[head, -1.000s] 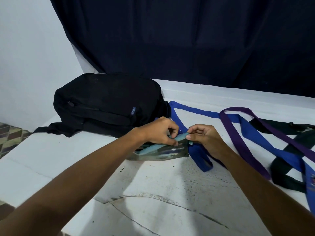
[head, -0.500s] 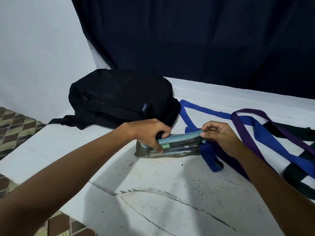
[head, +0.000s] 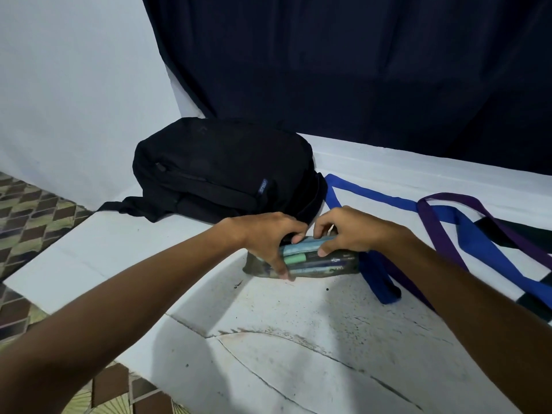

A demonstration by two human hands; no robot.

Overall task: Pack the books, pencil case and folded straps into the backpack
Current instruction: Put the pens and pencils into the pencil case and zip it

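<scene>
The desk point(head: 298, 339) carries everything, and nothing has gone into the backpack point(head: 221, 168) yet; it lies on its side at the back left, apparently shut, though its zip is too dark to read. The straps lie unfolded to the right: blue strap point(head: 466, 234), purple strap point(head: 445, 228), and a dark one at the edge of view. No books are in sight.

The pencil case point(head: 316, 261) stands on its long edge just in front of the backpack, pens showing through its clear side. My left hand point(head: 265, 234) grasps its left end, thumb down the front, fingers over the top. My right hand point(head: 349, 231) has shifted since half a second ago: it was pinching the case's right end, and now it sits at the middle of the top edge, close beside the left, pinching the light blue zip band.

Judgement: I am likely closing the case. It cannot be packed until the backpack is opened.
</scene>
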